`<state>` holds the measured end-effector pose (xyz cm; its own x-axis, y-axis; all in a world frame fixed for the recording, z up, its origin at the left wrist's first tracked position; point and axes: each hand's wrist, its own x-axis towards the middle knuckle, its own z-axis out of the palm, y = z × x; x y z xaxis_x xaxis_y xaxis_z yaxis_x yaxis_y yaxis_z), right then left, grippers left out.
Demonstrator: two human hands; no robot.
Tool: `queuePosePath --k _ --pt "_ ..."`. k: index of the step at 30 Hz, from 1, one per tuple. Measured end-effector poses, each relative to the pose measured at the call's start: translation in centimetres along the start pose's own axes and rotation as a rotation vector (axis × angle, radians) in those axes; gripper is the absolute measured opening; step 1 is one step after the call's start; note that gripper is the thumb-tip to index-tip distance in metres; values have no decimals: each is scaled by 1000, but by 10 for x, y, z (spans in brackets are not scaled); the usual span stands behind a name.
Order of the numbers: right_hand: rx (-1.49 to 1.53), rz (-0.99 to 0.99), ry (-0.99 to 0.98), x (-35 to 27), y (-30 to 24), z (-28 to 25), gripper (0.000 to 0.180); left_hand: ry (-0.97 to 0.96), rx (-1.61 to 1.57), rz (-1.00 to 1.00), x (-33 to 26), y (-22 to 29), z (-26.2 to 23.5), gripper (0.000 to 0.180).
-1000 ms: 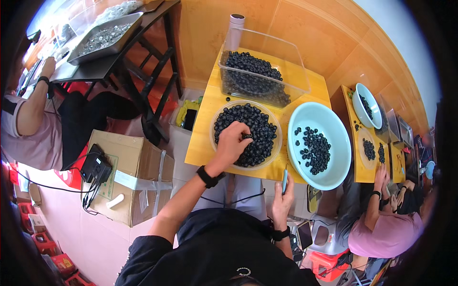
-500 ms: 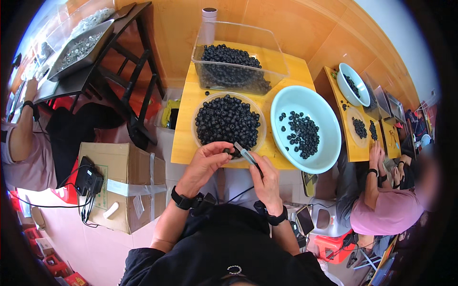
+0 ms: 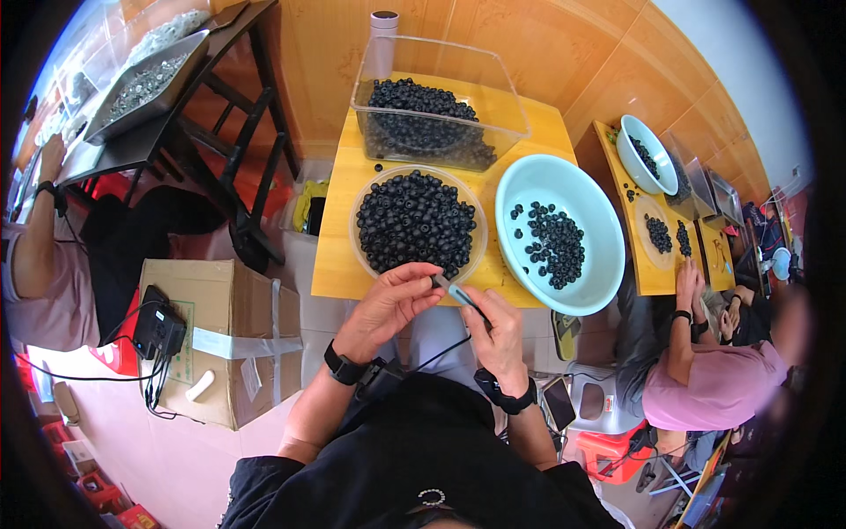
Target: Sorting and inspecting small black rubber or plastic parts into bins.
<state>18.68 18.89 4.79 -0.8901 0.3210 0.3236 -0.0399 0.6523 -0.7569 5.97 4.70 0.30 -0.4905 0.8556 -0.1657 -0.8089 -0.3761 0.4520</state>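
My left hand (image 3: pixel 386 309) is closed in a pinch at the near edge of a round clear dish (image 3: pixel 357 236). A small black part (image 3: pixel 436 282) sits between its fingertips, mostly hidden. Gripped in my right hand (image 3: pixel 499 335) is a small knife (image 3: pixel 458 294) with a light blue-grey handle, its metal tip against or very close to that part. Small round black parts (image 3: pixel 414 220), with holes in some, heap up in the dish. To the right, a pale blue basin (image 3: pixel 608 269) holds a looser scatter of similar parts (image 3: pixel 557 251).
On the yellow table (image 3: pixel 330 275), a clear plastic bin (image 3: pixel 513 119) of black parts stands behind the dish, with a pink bottle (image 3: pixel 382 48) beyond. A cardboard box (image 3: pixel 207 304) is at left. Co-workers sit on both sides; the right one has a similar table (image 3: pixel 650 275).
My left hand's fingers have shifted slightly, bringing the black part up at the knife's tip. The whole view has moved a little; the dish, basin and bin stay in place.
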Motion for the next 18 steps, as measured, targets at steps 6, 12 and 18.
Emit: queuePosePath --k 6,12,18 --pt "-26 -30 -27 1 -6 -3 24 -35 13 10 -1 0 3 22" --pt "-37 -39 -68 1 -5 -6 24 -41 -8 -3 -2 0 0 16" --pt "-19 -49 -67 1 -4 -7 24 -57 -10 -8 -3 1 0 15"
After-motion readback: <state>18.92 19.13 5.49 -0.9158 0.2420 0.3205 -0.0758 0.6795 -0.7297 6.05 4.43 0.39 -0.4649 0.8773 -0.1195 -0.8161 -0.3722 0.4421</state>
